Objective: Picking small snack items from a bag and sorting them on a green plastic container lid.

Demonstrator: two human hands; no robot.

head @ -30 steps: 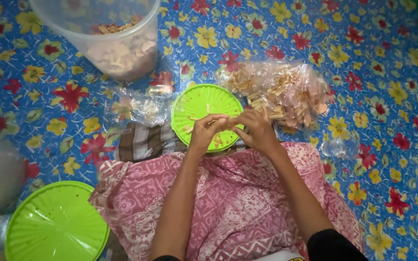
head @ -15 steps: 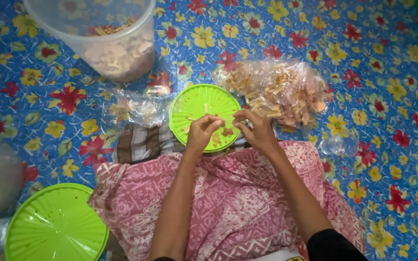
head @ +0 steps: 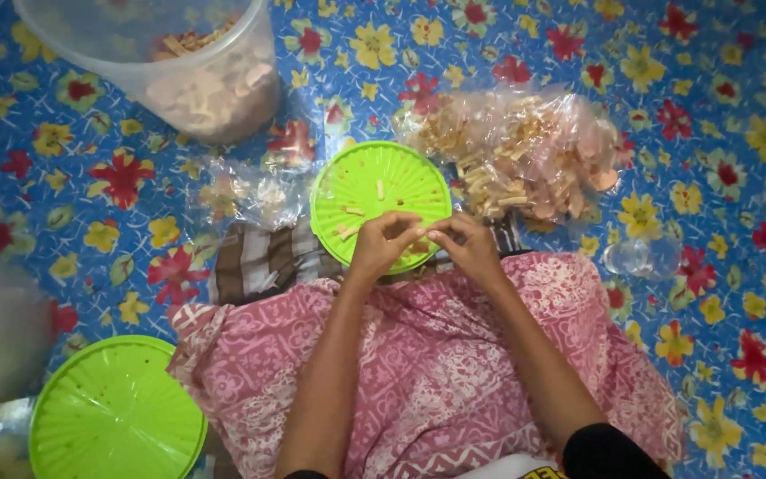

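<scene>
Both hands have come back together over the near edge of the small green lid (head: 381, 191), after a moment ago when my left hand (head: 385, 244) was spread a little apart from my right hand (head: 465, 247) and dipping toward the sticks on the lid. Now the fingertips of the two meet, pinched narrow around something small; it looks like one of the pale snack sticks (head: 351, 231), though my fingers hide most of it and I cannot tell for sure. So I judge a piece has just been picked up and is being worked between my hands rather than left lying.

Below my wrists, the pink patterned cloth (head: 418, 372) covers my lap, and a second, larger green lid (head: 117, 412) lies at my left on the floor. A few loose sticks stay on the small lid just beyond my fingers. Beside it on the right sits the clear plastic bag of sticks (head: 525, 155), touching the lid's rim. Farther off on the left, the clear tub (head: 179, 62) holds more pieces, all on the blue flowered mat (head: 720, 222).
</scene>
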